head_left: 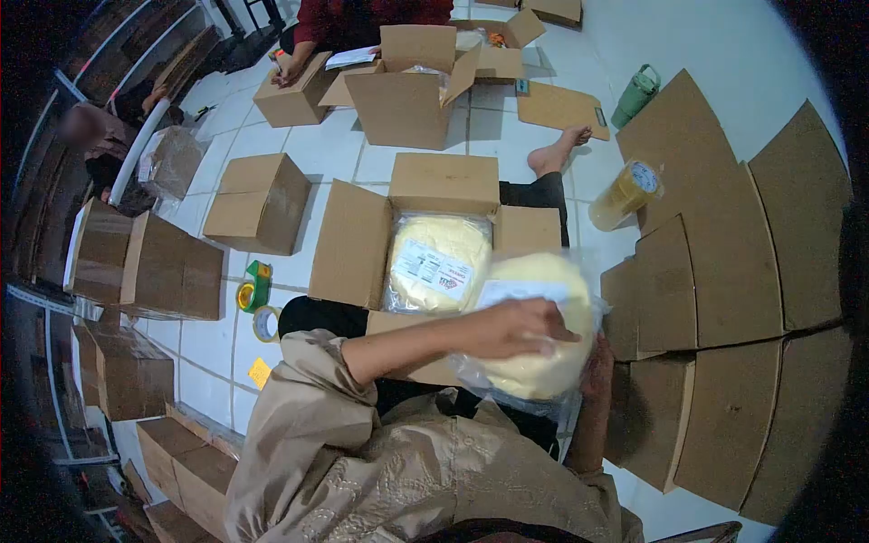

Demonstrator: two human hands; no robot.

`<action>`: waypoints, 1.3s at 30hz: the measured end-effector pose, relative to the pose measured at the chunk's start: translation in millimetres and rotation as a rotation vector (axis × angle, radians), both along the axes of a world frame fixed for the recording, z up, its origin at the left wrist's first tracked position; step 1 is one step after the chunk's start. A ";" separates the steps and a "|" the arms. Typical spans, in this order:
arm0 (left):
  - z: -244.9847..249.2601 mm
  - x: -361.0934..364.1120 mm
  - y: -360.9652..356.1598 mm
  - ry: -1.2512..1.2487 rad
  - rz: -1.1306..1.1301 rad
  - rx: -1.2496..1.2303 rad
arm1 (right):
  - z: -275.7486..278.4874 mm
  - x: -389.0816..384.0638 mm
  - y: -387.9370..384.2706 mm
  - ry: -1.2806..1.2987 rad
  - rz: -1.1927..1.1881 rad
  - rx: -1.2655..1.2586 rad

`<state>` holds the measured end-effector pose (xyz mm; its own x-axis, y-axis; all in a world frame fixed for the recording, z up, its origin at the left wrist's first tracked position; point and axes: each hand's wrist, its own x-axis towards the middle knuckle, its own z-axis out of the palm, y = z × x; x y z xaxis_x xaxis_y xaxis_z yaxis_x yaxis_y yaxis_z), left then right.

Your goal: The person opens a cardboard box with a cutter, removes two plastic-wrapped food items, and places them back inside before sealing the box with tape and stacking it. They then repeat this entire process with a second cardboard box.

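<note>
My right hand [597, 362] grips the right edge of a clear plastic pack [529, 380] with round, pale yellow contents and a white label. My left hand [520, 328] lies across the top of this pack, over the lower part of its label; its fingers are smeared by motion. A similar labelled pack [444, 240] lies flat inside the open cardboard box [348, 244] between my legs. The held pack overlaps the box's right front corner, and its underside is hidden.
Flattened cardboard boxes [724, 262] stand at the right, beside stacked clear tape rolls [620, 199] and a green tumbler [636, 95]. Closed cartons [258, 201] and a tape dispenser [257, 285] are at the left. Another person's hand [288, 72] rests on a carton ahead.
</note>
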<state>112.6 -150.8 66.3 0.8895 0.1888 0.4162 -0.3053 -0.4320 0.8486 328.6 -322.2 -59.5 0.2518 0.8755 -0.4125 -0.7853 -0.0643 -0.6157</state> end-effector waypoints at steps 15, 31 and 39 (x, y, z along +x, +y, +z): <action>-142.7 -25.4 71.2 0.340 0.122 0.740 | -29.6 15.0 -29.6 -0.241 -0.051 -0.262; -90.6 -23.3 78.3 0.371 0.556 0.199 | -131.5 55.1 -50.7 -0.367 -0.058 -0.173; -152.5 -13.0 66.7 0.404 0.331 0.415 | -16.5 7.3 -25.8 -0.423 -0.025 -0.252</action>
<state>99.6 -84.1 -86.2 0.9134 0.3746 0.1591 0.2067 -0.7636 0.6117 336.0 -348.0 -75.9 0.4625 0.7531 -0.4679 -0.4733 -0.2365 -0.8485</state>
